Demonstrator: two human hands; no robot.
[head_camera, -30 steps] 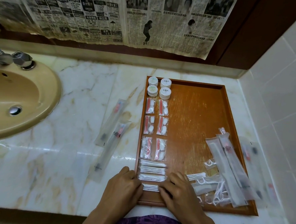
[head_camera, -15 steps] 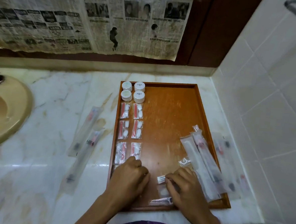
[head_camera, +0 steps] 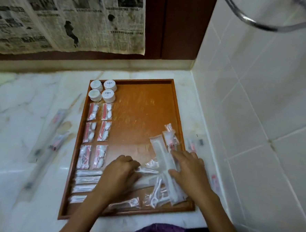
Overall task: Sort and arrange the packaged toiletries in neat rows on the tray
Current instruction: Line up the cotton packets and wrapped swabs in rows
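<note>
The wooden tray point(head_camera: 175, 117) lies on the marble counter. Along its left side are white round jars point(head_camera: 102, 90), two columns of red-and-white sachets point(head_camera: 97, 127) and a stack of thin swab packets point(head_camera: 86, 181). At the tray's near right lies a loose heap of floss-pick packets point(head_camera: 156, 194) and long clear packets point(head_camera: 161, 155). My left hand point(head_camera: 121, 175) has curled fingers that pinch a small white floss-pick packet point(head_camera: 147, 170). My right hand point(head_camera: 188, 170) rests with its fingers stretched over the long clear packets.
Long toothbrush packets lie on the counter left of the tray point(head_camera: 55, 127), and more lie right of it point(head_camera: 194, 143) against the tiled wall point(head_camera: 256, 104). A metal rail point(head_camera: 258, 25) hangs at the upper right. Newspaper covers the back wall.
My left hand left the swab packets and moved right to the floss-pick heap. My right hand moved further right onto the long packets. The view turned right, away from the sink.
</note>
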